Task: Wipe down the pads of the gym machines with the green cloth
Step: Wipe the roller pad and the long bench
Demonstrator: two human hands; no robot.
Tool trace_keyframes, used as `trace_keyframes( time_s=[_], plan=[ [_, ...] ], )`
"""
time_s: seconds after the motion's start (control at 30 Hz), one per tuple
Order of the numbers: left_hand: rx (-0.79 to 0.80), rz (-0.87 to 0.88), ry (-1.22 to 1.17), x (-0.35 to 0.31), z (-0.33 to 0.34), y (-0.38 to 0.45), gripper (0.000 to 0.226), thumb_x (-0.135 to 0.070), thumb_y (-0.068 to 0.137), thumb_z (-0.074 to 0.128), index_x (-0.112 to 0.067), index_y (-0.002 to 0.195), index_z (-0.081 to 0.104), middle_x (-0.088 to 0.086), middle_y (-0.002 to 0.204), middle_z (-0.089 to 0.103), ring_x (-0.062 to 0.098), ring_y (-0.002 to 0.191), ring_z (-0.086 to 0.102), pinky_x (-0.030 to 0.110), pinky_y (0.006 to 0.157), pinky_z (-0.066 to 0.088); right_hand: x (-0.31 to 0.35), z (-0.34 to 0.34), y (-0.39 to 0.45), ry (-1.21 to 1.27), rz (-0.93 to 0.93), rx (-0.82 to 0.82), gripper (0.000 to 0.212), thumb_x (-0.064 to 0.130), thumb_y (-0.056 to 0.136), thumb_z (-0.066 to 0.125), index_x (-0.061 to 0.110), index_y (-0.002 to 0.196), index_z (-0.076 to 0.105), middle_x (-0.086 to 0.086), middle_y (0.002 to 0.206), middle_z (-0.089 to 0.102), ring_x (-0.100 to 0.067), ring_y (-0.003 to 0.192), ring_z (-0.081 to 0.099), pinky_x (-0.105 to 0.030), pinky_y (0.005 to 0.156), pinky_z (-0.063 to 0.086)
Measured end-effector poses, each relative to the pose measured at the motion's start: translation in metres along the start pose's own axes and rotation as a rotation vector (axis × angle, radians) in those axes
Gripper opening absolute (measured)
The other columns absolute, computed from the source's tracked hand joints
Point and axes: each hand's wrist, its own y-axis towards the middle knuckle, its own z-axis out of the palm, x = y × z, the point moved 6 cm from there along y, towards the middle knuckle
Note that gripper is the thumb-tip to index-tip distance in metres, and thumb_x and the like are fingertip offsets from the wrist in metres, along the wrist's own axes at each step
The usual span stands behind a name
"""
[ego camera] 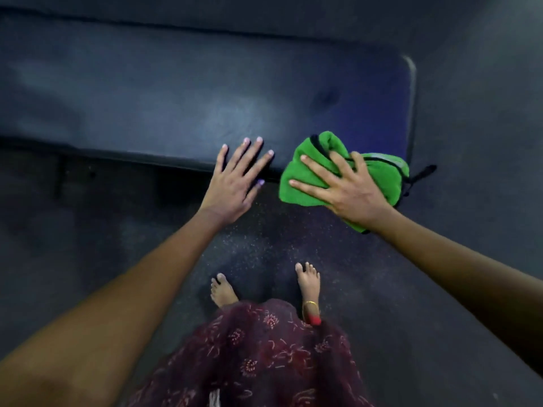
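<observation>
Green cloth [343, 168]: bunched at the pad's near right corner.
Right hand [346, 189]: fingers spread, pressing the cloth.
Left hand [235, 183]: flat, released, fingertips on the dark pad [176, 107].

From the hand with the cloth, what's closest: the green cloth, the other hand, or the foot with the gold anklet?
Measured from the right hand, head view:
1. Green cloth, right under its fingers.
2. Left hand, beside it on the bench pad's near edge.
3. Foot with gold anklet, down on the floor.

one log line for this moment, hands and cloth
left hand: flat on bench pad edge | right hand: fingers spread, pressing green cloth at pad's near edge | stage: wiping
</observation>
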Motion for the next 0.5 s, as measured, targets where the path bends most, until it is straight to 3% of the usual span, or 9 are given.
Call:
trace_keyframes(
  time_s=[0.1,0.27,0.4,0.5],
  plan=[
    [-0.072,-0.204,-0.098,0.009,0.0,-0.008,0.065,-0.047,0.093,0.043,-0.014,0.148,0.031,0.014,0.157,0.02,0.027,0.145,0.013,0.037,0.117,0.0,-0.02,0.003,-0.049,-0.02,-0.051,-0.049,0.06,0.025,0.091,0.049,0.042,0.145,0.03,-0.001,0.153,0.031,-0.036,0.121,0.039,-0.05,0.091,0.034],
    [-0.167,-0.558,-0.16,0.024,-0.003,-0.028,0.074,-0.061,0.088,0.04,-0.021,0.149,0.029,0.01,0.159,0.014,0.028,0.147,0.007,0.052,0.114,-0.003,-0.04,0.001,-0.043,0.029,-0.167,-0.023,0.057,0.044,0.088,0.044,0.043,0.143,0.028,-0.003,0.151,0.029,-0.038,0.114,0.038,-0.051,0.087,0.032],
    [-0.283,-0.873,-0.253,0.043,-0.005,-0.054,0.066,-0.054,0.093,0.041,-0.023,0.15,0.026,0.006,0.16,0.011,0.028,0.147,0.003,0.055,0.113,-0.002,-0.03,0.0,0.0,0.039,-0.228,-0.021,0.059,0.066,0.088,0.035,0.044,0.142,0.029,-0.005,0.15,0.028,-0.038,0.112,0.039,-0.052,0.086,0.037],
    [-0.246,-0.893,-0.229,0.05,-0.007,-0.062,0.063,-0.044,0.095,0.046,-0.023,0.151,0.023,0.003,0.16,0.011,0.03,0.147,0.003,0.053,0.114,-0.001,-0.004,-0.005,0.026,0.034,-0.365,0.0,0.059,0.055,0.085,0.042,0.042,0.142,0.033,-0.006,0.151,0.025,-0.039,0.114,0.037,-0.053,0.086,0.039]
  ],
)
